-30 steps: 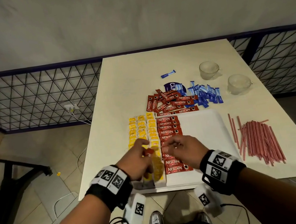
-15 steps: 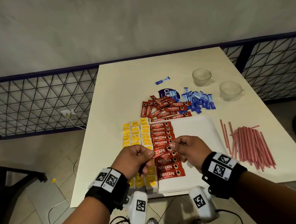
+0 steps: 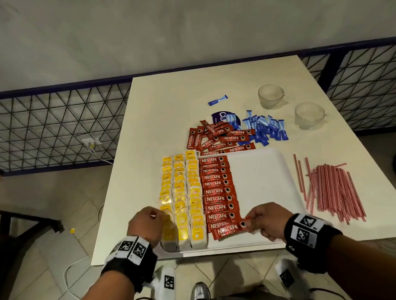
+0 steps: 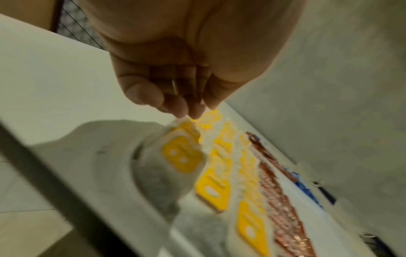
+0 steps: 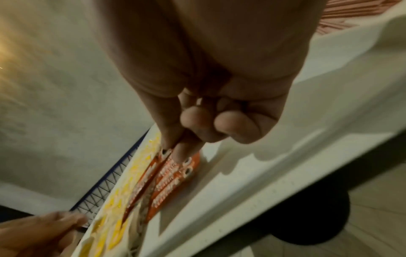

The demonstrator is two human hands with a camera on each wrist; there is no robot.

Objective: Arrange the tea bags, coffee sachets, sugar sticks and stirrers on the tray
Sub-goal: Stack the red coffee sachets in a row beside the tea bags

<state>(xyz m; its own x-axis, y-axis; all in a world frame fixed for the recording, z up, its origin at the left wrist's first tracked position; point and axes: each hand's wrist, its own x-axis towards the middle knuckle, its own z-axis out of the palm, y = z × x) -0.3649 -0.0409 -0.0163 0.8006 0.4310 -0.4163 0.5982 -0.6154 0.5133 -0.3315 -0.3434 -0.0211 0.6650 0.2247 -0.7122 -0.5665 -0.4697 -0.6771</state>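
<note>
Right hand (image 3: 268, 220) pinches one red sachet (image 3: 229, 230) by its right end, thumb and forefinger closed on it; the sachet sits slightly tilted at the tray's near edge, overlapping the nearest sachet of the column. Left hand (image 3: 146, 225) hovers at the tray's near-left corner over the tea bags (image 3: 181, 197), fingers curled; can't tell if it holds anything. In the left wrist view the fingertips (image 4: 182, 109) bunch together just above a tea bag, blurred.

Tray (image 3: 263, 179): three columns of yellow tea bags on its left side, one column of red sachets (image 3: 217, 187) just right of them, right half bare.

Right of the tray, on the table (image 3: 172, 95): pile of red-striped stirrers (image 3: 330, 190).

Beyond the tray's far edge: loose heap of sachets (image 3: 218, 137), blue sugar sticks (image 3: 265, 127) beside it on the right, partly over a dark blue disc (image 3: 220, 116). One sugar stick (image 3: 218, 100) lies apart, farther back. Two clear cups (image 3: 270, 95) beyond the tray's far-right corner.
</note>
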